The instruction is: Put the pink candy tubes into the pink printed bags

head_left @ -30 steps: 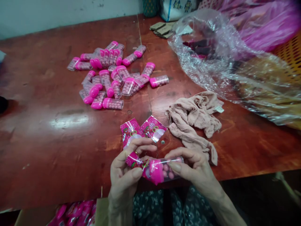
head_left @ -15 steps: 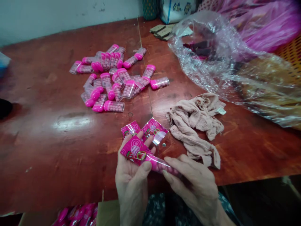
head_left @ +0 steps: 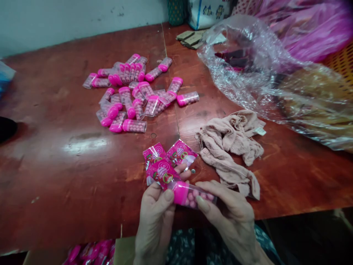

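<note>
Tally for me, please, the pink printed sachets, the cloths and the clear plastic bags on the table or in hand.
Pink printed sachets: 3, two flat on the table and one in the left hand
Beige cloths: 1
Clear plastic bags: 1
Total: 5

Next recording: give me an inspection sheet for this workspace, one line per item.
Surface: red-brown wooden table, glossy and scuffed.
Job's things: pink printed sleeve and pink-capped candy tube, held together; two more sleeves lying flat.
Clutter: pile of candy tubes, beige cloth, crumpled clear plastic bag.
Hands: left hand grips the sleeve; right hand grips the tube.
Cables: nothing seen.
Surroundings: pale wall, pink bags behind, box of pink packs below.
</note>
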`<state>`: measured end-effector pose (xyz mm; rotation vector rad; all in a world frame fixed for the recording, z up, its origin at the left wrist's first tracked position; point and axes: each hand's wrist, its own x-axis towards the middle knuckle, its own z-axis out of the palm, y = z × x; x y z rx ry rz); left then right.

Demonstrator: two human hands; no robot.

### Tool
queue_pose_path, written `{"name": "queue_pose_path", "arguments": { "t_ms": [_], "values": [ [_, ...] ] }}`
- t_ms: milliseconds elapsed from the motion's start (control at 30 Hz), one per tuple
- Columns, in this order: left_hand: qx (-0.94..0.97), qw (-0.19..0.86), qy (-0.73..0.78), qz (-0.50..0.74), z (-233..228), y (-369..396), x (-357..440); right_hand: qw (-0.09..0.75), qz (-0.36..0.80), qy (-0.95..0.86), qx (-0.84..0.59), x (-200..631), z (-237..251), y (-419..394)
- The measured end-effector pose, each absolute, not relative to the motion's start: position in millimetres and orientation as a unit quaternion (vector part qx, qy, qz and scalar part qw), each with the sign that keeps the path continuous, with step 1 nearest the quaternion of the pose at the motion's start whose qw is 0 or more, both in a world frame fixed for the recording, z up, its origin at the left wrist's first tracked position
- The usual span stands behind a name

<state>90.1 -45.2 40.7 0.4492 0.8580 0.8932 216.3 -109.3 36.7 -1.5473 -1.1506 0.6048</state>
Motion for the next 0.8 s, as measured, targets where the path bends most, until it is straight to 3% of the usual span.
{"name": "queue_pose_path", "arguments": {
  "t_ms": [467,800],
  "values": [
    [0.173,0.771,0.446,0.420,37.7,-47.8,93.3,0.554,0.265,-0.464,-0.638,206.8,27.6,-106.6],
    [0.158,0.800,0.412,0.407,36.6,-51.5,103.4,0.540,0.108,-0.513,-0.659,205.4,23.4,-112.3]
  ]
}}
